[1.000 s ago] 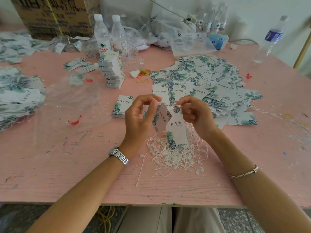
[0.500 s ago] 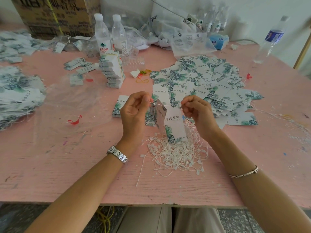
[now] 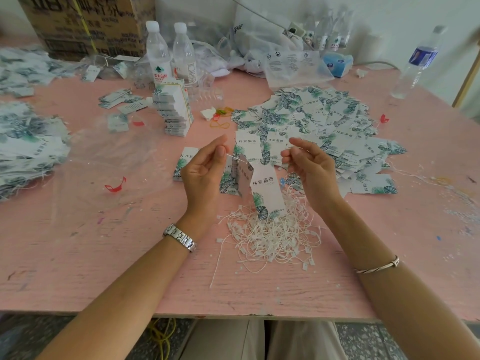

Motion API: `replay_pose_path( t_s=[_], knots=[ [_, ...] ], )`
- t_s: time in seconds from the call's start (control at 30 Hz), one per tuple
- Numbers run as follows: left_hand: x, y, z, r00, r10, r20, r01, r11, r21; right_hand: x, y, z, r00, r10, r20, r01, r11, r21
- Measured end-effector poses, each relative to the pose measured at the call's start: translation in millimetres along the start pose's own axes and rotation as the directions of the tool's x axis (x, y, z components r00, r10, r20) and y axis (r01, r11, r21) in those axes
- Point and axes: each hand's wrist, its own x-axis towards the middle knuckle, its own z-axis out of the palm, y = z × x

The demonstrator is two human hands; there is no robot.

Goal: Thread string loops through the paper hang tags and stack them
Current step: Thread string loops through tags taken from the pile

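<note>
Hanging from a string (image 3: 233, 157) being stretched between both hands, the tag (image 3: 267, 193) is being kept above the string pile (image 3: 272, 235). Left hand (image 3: 205, 172) and right hand (image 3: 309, 167) fingertips are pinched on the string ends, likely for fastening the loop.
</note>
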Motion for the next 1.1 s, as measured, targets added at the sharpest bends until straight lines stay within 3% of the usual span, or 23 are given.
replay_pose_path(
  t_s=[0.1, 0.33, 0.57, 0.93, 1.1],
  knots=[
    [0.6, -0.7, -0.2, 0.999, -0.041, 0.002, 0.041, 0.999, -0.014, -0.2, -1.9, 1.3, 1.000, -0.011, -0.026, 0.012, 0.999, 0.030],
    [0.6, -3.8, 0.0, 0.988, -0.132, 0.081, 0.128, 0.990, 0.054, -2.4, -2.5, 0.7, 0.999, -0.008, -0.034, 0.004, 0.994, -0.113],
    [4.8, -6.6, -4.2, 0.995, -0.100, -0.017, 0.101, 0.993, 0.061, -1.2, -2.5, 1.1, 0.999, 0.017, -0.035, -0.022, 0.987, -0.160],
    [4.8, -4.3, -2.8, 0.987, -0.149, -0.056, 0.149, 0.989, 0.007, 1.6, -1.7, -1.9, 0.997, 0.039, 0.069, -0.034, 0.997, -0.065],
    [4.2, -2.3, -1.9, 0.985, -0.153, -0.074, 0.151, 0.988, -0.023, 0.7, -1.0, -1.9, 0.999, 0.001, 0.047, 0.001, 0.999, -0.043]
  ],
)
